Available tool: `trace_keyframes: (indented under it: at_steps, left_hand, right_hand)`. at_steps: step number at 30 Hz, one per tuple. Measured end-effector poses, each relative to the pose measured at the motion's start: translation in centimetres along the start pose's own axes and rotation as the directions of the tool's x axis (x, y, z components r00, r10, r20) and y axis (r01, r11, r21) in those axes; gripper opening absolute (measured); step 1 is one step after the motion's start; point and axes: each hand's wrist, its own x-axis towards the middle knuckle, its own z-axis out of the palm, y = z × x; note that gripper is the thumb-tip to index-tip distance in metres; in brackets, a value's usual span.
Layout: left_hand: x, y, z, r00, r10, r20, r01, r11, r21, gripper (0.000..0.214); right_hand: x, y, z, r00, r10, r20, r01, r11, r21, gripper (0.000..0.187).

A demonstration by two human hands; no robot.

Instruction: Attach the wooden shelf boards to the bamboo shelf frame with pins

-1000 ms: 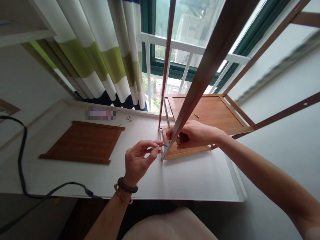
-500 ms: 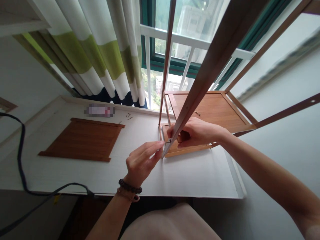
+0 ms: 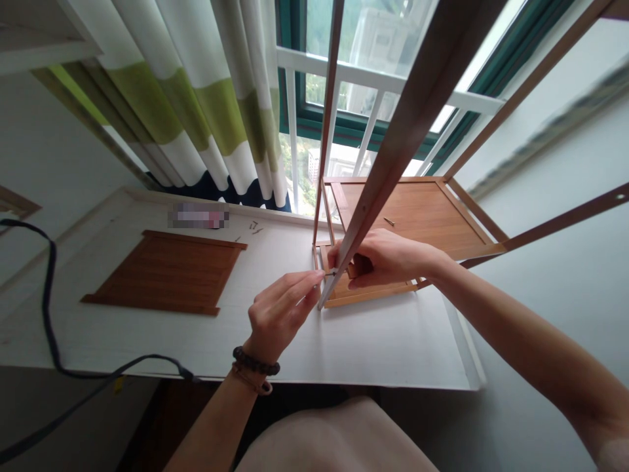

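Observation:
A bamboo shelf frame (image 3: 422, 216) stands on a white board (image 3: 373, 341), its long legs rising toward me. My right hand (image 3: 383, 259) is wrapped round the near leg (image 3: 393, 157) close to its foot. My left hand (image 3: 282, 311), with bead bracelets at the wrist, pinches a small screw (image 3: 330, 271) with thumb and forefinger and holds its tip against the side of that leg, just beside my right thumb.
A loose brown slatted panel (image 3: 170, 272) lies flat to the left. Several small screws (image 3: 253, 227) lie near the board's far edge, one more on the shelf (image 3: 388, 221). A black cable (image 3: 49, 308) loops over the left edge. Curtain and window behind.
My left hand has moved right and slightly up, bringing the screw from open air to the leg. My right hand has kept its hold on the leg.

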Motion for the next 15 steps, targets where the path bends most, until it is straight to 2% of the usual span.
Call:
trace_keyframes:
  at_steps: [9, 12, 15]
  left_hand:
    - [0.7, 0.4, 0.0, 0.991, -0.137, 0.012, 0.137, 0.989, -0.054, 0.031]
    - [0.9, 0.4, 0.0, 0.960, -0.279, 0.025, 0.280, 0.954, -0.107, 0.023]
    - [1.4, 0.6, -0.2, 0.905, -0.417, 0.086, 0.425, 0.889, -0.168, 0.018]
  right_hand:
    - [-0.1, 0.1, 0.1, 1.000, 0.001, -0.004, -0.001, 1.000, -0.009, 0.036]
    - [0.0, 0.1, 0.2, 1.000, -0.001, -0.007, 0.001, 1.000, -0.026, 0.038]
    - [0.0, 0.1, 0.2, 1.000, 0.006, -0.015, -0.007, 0.999, -0.035, 0.041]
